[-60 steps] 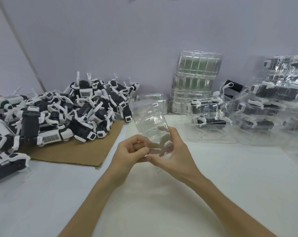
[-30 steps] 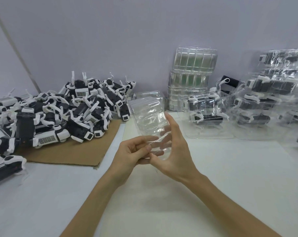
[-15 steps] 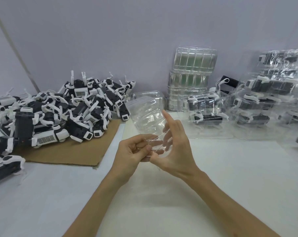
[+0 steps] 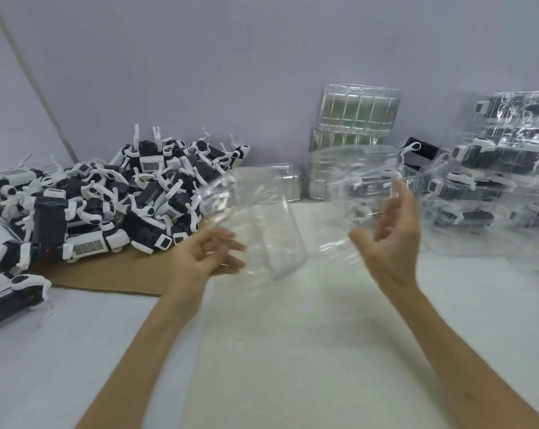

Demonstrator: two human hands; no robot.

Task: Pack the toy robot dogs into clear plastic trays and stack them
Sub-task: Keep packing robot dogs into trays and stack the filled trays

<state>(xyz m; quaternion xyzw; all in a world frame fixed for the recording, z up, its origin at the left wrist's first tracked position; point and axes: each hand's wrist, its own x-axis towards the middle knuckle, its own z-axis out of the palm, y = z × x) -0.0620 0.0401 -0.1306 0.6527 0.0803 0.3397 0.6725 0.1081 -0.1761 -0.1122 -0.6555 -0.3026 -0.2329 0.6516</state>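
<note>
Both hands are raised above the white table, each with its own clear plastic tray, and both trays are blurred. My left hand (image 4: 206,255) grips the lower edge of one clear tray (image 4: 262,221), which tilts up and away. My right hand (image 4: 392,239) holds a second clear tray (image 4: 355,187) between thumb and fingers, off to the right. A gap separates the two trays. Several black-and-white toy robot dogs (image 4: 107,196) lie heaped at the left.
The dog pile lies on a brown cardboard sheet (image 4: 107,277). A stack of empty clear trays (image 4: 358,116) leans on the back wall. Packed trays holding dogs (image 4: 494,187) are stacked at the right. A small clear tray (image 4: 286,181) sits behind the hands.
The nested trays that both hands held together have come apart. My right hand swung right with one tray, and my left hand kept the other.
</note>
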